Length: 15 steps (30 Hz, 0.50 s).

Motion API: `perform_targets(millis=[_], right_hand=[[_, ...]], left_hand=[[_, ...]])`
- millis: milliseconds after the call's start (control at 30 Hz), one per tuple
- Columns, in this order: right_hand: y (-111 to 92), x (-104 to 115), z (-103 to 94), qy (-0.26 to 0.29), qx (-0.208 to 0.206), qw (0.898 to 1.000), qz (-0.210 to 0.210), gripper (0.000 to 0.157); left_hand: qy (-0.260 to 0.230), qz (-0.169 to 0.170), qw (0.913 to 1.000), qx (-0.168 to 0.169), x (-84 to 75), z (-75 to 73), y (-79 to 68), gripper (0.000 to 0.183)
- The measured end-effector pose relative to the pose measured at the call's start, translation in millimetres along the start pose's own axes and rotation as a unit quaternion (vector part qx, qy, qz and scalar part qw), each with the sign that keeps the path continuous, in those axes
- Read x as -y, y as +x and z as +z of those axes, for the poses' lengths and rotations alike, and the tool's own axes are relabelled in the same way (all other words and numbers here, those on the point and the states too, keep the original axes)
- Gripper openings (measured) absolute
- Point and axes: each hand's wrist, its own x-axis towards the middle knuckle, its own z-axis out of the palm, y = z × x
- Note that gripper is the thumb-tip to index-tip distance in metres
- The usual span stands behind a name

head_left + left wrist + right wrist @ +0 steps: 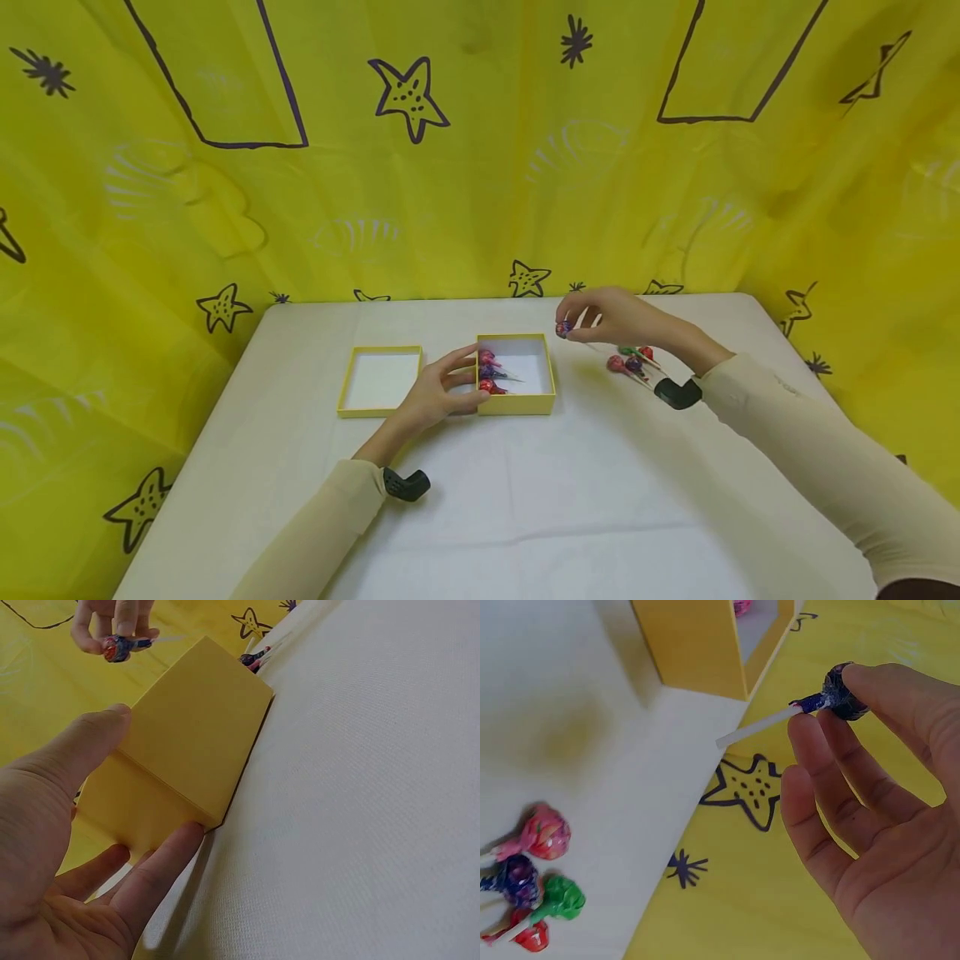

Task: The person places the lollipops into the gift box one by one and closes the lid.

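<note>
A yellow box [516,405] with a white inside stands on the table and has several wrapped lollipops [491,372] along its left side. My left hand [438,392] holds the box at its left end, thumb by the near corner and fingers along the wall. Beyond the box's right side, my right hand [618,317] pinches a dark blue and red wrapped lollipop [844,691] by its head, raised over the table. Its white stick points toward the box in the right wrist view. Below that hand lies a loose group of red, green and dark blue lollipops [544,832].
Left of the box lies a shallow yellow-rimmed lid [386,379], its white inside facing up. A white cloth covers the table [570,500]. Yellow curtains [480,183] with star drawings hang behind and at both sides.
</note>
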Motion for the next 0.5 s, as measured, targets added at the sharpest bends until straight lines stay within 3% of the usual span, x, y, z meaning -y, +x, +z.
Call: perform_targets(millis=[500], right_hand=[[35.8, 20.6, 16.6, 0.026, 0.007, 0.999, -0.035, 0.018]], left_hand=[[0.000, -0.007, 1.0000, -0.003, 1.5, -0.1, 0.5, 0.081]])
